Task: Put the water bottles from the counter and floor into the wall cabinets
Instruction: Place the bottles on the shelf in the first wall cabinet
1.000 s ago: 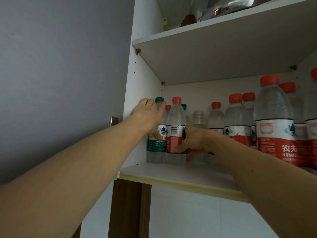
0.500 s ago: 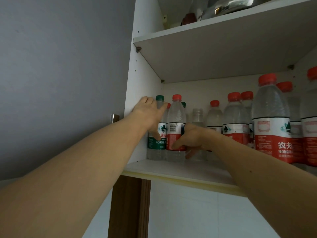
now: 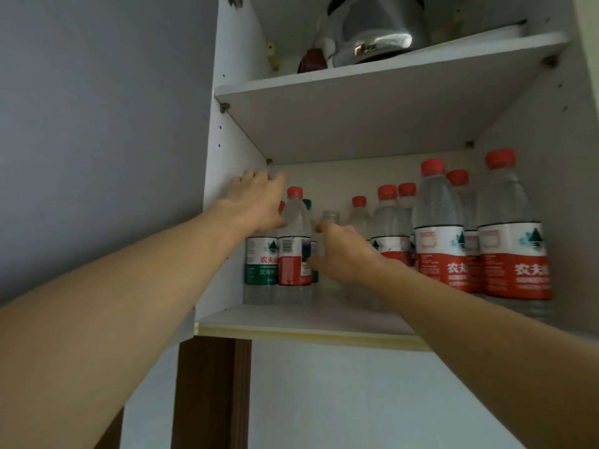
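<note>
While both arms reach up into the wall cabinet (image 3: 227, 131), the left hand (image 3: 256, 202) lies over the top of the green-label bottle (image 3: 261, 264) in the lower shelf's far-left corner, fingers fairly straight, and whether it grips I cannot tell. Beside it stands a red-label bottle (image 3: 294, 247), and the right hand (image 3: 343, 251) reaches in just right of that, fingers loosely curled by a capless bottle (image 3: 330, 217), holding nothing I can see. More red-capped bottles (image 3: 440, 241) crowd the lower shelf (image 3: 291, 319) to the right; a kettle (image 3: 372, 30) sits on the upper one.

Both arms reach up — left hand (image 3: 256, 202) fingers spread and extended, right hand (image 3: 343, 251) loosely curled.
</note>
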Demonstrator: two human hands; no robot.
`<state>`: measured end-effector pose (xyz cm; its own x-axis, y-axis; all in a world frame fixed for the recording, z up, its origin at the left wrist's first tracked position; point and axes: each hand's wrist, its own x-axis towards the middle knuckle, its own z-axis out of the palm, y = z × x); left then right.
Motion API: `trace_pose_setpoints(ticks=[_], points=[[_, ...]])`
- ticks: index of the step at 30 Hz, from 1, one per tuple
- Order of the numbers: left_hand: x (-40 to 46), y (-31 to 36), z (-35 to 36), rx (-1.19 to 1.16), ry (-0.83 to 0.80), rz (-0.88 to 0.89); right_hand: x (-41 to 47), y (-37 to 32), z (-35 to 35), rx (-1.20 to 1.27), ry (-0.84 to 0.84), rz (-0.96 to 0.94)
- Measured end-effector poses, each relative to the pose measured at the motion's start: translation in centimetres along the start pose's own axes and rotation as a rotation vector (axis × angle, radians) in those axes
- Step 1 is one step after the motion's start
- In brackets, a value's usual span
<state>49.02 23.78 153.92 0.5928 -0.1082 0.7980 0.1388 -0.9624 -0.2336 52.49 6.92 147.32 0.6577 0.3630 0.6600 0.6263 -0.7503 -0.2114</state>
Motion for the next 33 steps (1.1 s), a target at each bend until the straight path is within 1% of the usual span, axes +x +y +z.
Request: trace_pose_setpoints(ticks=[3,6,8,10,11,14,17,19,22,25,27,29,33], points=[[0.3,2.4,-0.7,-0.352,0.113,-0.022,-3.4,0.6,-3.1,-0.114,0.256,-0.101],[0.7,4.6,-0.3,-0.760,0.100,-0.046,-6.1,1.7,-5.6,-0.213,0.510,-0.182],[0.6,6.3,0.1,-0.956,0.093,-0.041,-7.6,2.7,-6.6,-0.270,0.619,-0.182],[0.5,8.4,0.7,-1.071,0.090,-0.026,-9.1,3.9,-7.5,-0.312,0.667,-0.106],[0.5,9.6,1.0,-1.117,0.070,-0.022,-9.6,4.6,-7.8,-0.302,0.655,-0.045],[0.3,12.5,2.1,-1.214,-0.033,-0.025,-11.0,5.8,-7.9,-0.166,0.552,0.098],[-0.5,14.4,3.1,-1.308,-0.115,-0.014,-12.1,6.3,-7.2,-0.195,0.484,0.110],[-1.0,15.1,3.8,-1.356,-0.111,0.013,-12.5,6.1,-6.8,-0.193,0.460,0.125],[-1.6,15.6,4.3,-1.356,-0.084,0.122,-12.3,5.7,-6.2,-0.143,0.420,0.214],[-2.1,15.5,4.4,-1.406,-0.171,0.136,-12.1,5.6,-6.0,-0.115,0.394,0.313],[-2.3,15.2,4.7,-1.453,-0.208,0.124,-12.0,5.6,-5.8,-0.119,0.401,0.334],[-2.3,14.8,4.7,-1.445,-0.211,0.122,-11.7,5.7,-5.7,-0.097,0.404,0.338],[-2.4,13.1,3.9,-1.380,-0.290,0.146,-11.2,6.0,-5.8,0.040,0.381,0.320]])
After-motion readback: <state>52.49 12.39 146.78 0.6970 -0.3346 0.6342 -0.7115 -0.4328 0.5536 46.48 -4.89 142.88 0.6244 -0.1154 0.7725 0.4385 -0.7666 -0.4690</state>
